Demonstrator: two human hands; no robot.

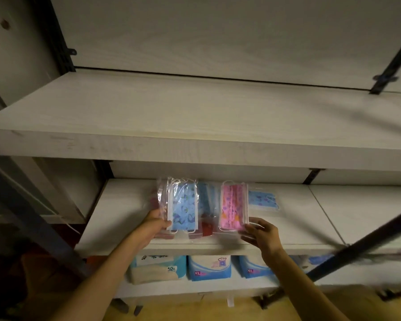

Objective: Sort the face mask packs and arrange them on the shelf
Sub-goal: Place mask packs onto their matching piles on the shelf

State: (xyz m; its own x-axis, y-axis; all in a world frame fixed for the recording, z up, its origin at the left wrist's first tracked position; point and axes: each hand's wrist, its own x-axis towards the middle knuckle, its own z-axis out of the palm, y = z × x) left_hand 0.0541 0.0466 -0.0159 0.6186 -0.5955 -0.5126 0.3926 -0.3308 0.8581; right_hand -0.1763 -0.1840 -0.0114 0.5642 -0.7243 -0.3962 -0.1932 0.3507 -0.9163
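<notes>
My left hand point(155, 224) grips the lower left corner of a blue patterned face mask pack point(183, 206) in clear plastic, held upright over the middle shelf point(116, 214). My right hand point(262, 232) pinches the lower right corner of a pink patterned mask pack point(233, 206), also upright. Between and beneath them lie more packs, blue ones point(206, 200) and red ones point(206, 229), partly hidden. Another blue pack point(263, 200) lies flat on the shelf to the right of the pink one.
A wide white upper shelf point(195, 117) juts out above the middle one. Below, the bottom shelf holds blue and white packages marked XL point(208, 267) and a beige pack point(155, 272). Dark metal braces point(357, 249) cross at the right.
</notes>
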